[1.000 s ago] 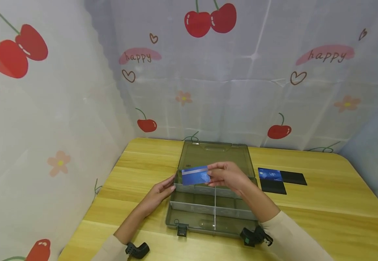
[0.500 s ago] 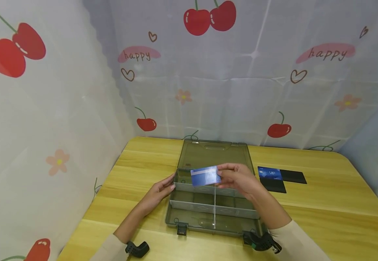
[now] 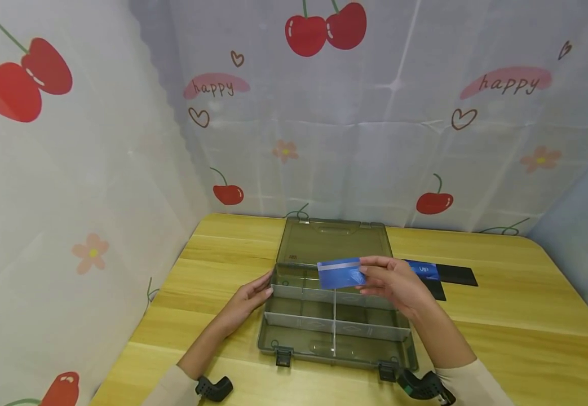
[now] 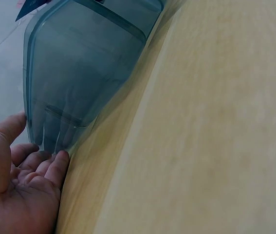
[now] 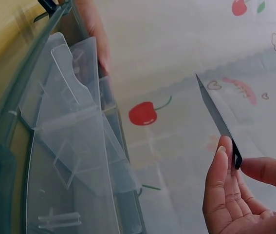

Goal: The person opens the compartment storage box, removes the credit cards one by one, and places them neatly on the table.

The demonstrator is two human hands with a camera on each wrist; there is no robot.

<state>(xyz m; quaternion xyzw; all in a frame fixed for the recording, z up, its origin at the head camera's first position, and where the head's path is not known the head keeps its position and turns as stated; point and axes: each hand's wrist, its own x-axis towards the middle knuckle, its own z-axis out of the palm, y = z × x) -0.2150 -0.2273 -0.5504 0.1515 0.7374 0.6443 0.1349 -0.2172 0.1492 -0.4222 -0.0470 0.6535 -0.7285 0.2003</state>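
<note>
A plastic card (image 3: 336,274), blue with a pale stripe along its top, is pinched between the thumb and fingers of my right hand (image 3: 397,285). It hangs over the rear compartments of a smoky, see-through storage box (image 3: 299,321), whose lid (image 3: 334,242) lies folded back. From the right wrist view the card (image 5: 216,117) is almost edge-on, above the clear dividers (image 5: 74,136). My left hand (image 3: 245,301) rests against the box's left side, its fingertips and thumb touching the wall (image 4: 79,73) in the left wrist view.
To the right of the box lie a blue VIP card (image 3: 428,270) and two black cards, one at its right (image 3: 457,275) and one nearer me (image 3: 437,290). Two latches (image 3: 283,356) hang at the box's front. A cherry-print curtain (image 3: 354,152) surrounds the wooden table (image 3: 507,316).
My right hand has moved to the right with the blue card, now overlapping part of the VIP card. My left hand and the box have stayed put.
</note>
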